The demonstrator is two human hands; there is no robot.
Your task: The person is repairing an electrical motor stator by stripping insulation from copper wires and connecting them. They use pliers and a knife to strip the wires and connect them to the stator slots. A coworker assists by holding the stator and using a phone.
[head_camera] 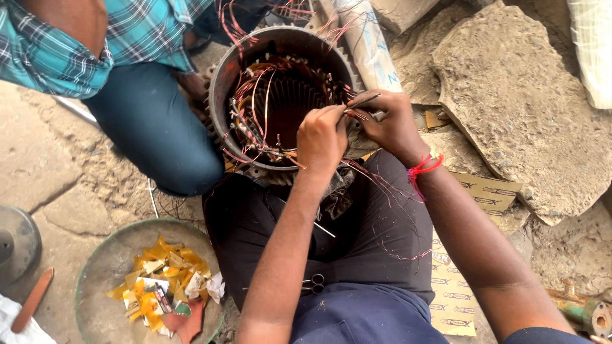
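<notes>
— Where's the work sitting?

— The round grey metal motor housing with copper windings inside [280, 95] stands on end on the ground between the knees, its open mouth up. Both hands meet at its near rim: the left hand [320, 137] is pinched shut on thin reddish copper wire ends [373, 181], and the right hand [389, 124] is closed around a slim dark metal tool [363, 100] pointing left over the rim.

— How to do it well?

— I'd judge small moves are best: keep the tool tip low against the strands and the pinch close to it, so the wire doesn't kink.

— Room to move?

— Tight on the left: another person's blue-trousered knee [159, 127] is just beside the housing. To the right, a flat rough slab of stone [523, 108] lies near. A shallow round metal pan of yellow scraps [102, 267] sits well apart, lower left.
</notes>
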